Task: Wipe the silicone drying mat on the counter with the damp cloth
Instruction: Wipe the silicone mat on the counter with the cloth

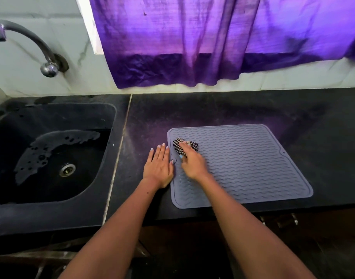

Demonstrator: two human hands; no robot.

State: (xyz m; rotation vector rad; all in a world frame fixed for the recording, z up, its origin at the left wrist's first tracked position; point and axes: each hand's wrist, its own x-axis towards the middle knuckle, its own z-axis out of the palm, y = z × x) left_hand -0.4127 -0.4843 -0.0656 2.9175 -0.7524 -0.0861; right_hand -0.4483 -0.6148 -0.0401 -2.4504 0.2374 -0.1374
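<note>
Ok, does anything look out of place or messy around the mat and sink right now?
The mat lies slightly askew to the counter edge. A foamy film sits in the sink. Otherwise nothing odd: the right hand holds the cloth, the left hand lies flat at the mat's edge.

Counter (pixel 233 109): mat (pixel 253 168) laid on it, near the front edge | Sink (pixel 104 158): set into the counter, left of the mat | Tap (pixel 31 47): mounted on the wall behind the sink | Curtain (pixel 192 47): hung behind the counter | Cloth (pixel 178 144): placed on the mat's far-left corner, under the right hand (pixel 192 164) | Left hand (pixel 158 168): laid flat at the mat's left edge
</note>
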